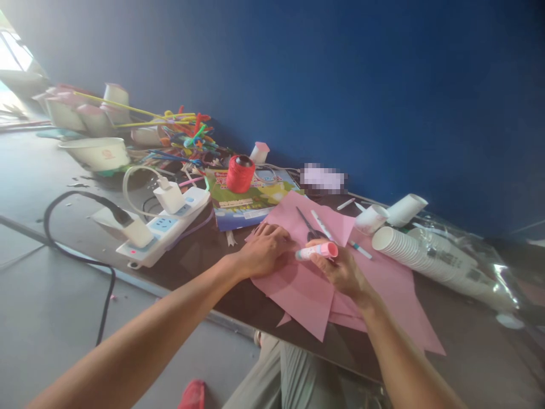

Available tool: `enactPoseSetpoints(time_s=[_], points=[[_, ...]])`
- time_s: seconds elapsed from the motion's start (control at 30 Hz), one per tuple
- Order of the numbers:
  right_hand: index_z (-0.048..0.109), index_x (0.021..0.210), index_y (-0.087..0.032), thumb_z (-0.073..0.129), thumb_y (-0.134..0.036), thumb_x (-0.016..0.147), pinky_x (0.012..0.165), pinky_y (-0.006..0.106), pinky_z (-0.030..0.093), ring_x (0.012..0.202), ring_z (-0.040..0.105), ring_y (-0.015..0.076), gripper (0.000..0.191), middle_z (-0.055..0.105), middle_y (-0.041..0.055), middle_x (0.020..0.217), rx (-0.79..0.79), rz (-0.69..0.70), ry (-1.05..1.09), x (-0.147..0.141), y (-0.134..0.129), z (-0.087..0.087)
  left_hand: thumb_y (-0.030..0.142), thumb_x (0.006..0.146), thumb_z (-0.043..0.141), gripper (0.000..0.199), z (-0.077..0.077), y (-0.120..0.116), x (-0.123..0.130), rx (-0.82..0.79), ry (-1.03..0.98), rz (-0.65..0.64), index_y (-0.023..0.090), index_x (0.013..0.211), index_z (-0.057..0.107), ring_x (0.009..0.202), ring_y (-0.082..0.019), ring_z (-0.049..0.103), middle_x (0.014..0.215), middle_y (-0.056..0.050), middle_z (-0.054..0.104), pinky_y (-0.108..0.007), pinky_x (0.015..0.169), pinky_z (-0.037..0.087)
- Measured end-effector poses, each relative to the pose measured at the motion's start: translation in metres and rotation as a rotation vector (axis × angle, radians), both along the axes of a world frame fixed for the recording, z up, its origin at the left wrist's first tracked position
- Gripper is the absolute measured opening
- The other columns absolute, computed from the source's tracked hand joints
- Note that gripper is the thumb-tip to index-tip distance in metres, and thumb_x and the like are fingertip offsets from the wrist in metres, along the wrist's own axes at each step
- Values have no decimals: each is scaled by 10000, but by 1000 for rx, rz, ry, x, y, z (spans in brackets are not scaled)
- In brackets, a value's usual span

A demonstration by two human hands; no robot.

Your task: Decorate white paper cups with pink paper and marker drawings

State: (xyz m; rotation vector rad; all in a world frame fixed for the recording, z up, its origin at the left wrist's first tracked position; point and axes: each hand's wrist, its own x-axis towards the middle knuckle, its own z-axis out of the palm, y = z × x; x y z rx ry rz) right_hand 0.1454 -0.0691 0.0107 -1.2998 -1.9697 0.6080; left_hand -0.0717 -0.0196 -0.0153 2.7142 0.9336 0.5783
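My right hand point(340, 270) grips a glue stick point(317, 251) with a pink end and a white printed body, tilted low over pink paper point(298, 298). Its tip is near the fingers of my left hand point(266, 250), which rests palm down on the sheets, fingers bent and spread. Whatever lies under those fingers is hidden. Just beyond my right hand lie dark scissors point(304, 218) and a white marker point(321, 224). A second marker point(361, 250) lies to the right on the paper.
A red thread spool point(240, 175) stands on a colourful booklet point(255, 199). At left lie a power strip point(164, 227), cables, paper bowls point(96, 153) and pipe cleaners point(196, 133). Stacked paper cups point(409, 255) lie at right. A blue wall point(340, 85) rises behind.
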Motion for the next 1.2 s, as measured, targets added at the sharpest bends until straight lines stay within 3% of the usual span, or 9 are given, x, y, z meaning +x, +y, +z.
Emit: enactPoseSetpoints(time_s=[0.1, 0.3, 0.37, 0.5, 0.7, 0.77, 0.93, 1.07, 1.2], points=[[662, 891, -191, 548, -399, 869, 685, 277, 511, 764, 637, 189, 238, 691, 52, 847, -34, 12, 27, 5, -1, 2, 325, 858, 522, 316, 1, 0, 0, 1, 1, -6, 282, 1155, 622, 1107, -254, 429, 1128, -62, 551, -427, 998, 308], [642, 943, -181, 477, -490, 890, 501, 271, 442, 520, 500, 141, 355, 551, -3, 583, 36, -188, 151, 7, 1, -3, 304, 833, 543, 325, 2, -1, -1, -10, 5, -6, 272, 1148, 619, 1129, -265, 418, 1168, -71, 534, -439, 1001, 307], [641, 952, -184, 482, -486, 887, 522, 279, 459, 560, 536, 156, 348, 586, 14, 629, 43, -153, 122, 2, 2, -5, 303, 839, 533, 307, 1, -1, -1, -14, -1, -3, 272, 1129, 627, 1121, -262, 419, 1169, -68, 532, -434, 994, 311], [646, 988, -185, 534, -428, 870, 678, 295, 512, 798, 640, 211, 293, 693, 75, 906, 31, -70, 22, -7, 3, -8, 327, 847, 527, 301, 1, -1, -1, -16, -18, -10, 281, 1124, 634, 1101, -258, 428, 1149, -64, 537, -433, 983, 316], [651, 898, -192, 527, -394, 878, 728, 281, 506, 806, 644, 197, 238, 695, 51, 881, -42, -12, -21, -5, 4, 0, 394, 867, 501, 321, 3, -1, 0, -35, -9, -3, 276, 1136, 633, 1117, -262, 427, 1149, -70, 542, -440, 998, 309], [655, 862, -190, 525, -411, 876, 686, 279, 504, 759, 636, 190, 256, 684, 46, 817, -61, -18, 19, 0, 5, 0, 413, 833, 555, 351, 3, -1, 0, -36, 4, -5, 275, 1148, 625, 1135, -269, 421, 1166, -70, 535, -447, 1017, 295], [649, 908, -168, 470, -494, 888, 486, 265, 443, 523, 509, 144, 373, 542, -1, 570, -6, -185, 212, 5, 8, -6, 514, 729, 663, 453, 3, 0, 0, -54, -2, 3, 278, 1116, 637, 1131, -278, 418, 1168, -60, 526, -442, 1018, 300], [645, 949, -170, 514, -468, 874, 581, 280, 490, 638, 579, 169, 334, 638, 45, 730, 8, -98, 70, -4, 7, -8, 558, 723, 655, 461, 3, 0, 0, -65, -9, 2, 265, 1079, 655, 1116, -278, 425, 1174, -63, 527, -447, 1018, 296], [639, 972, -186, 551, -411, 867, 737, 298, 508, 838, 635, 208, 264, 679, 76, 929, 6, -30, -2, -7, 4, -7, 551, 738, 645, 503, 2, 0, 0, -67, -5, -10, 298, 1172, 617, 1132, -278, 426, 1167, -59, 535, -449, 1020, 292]])
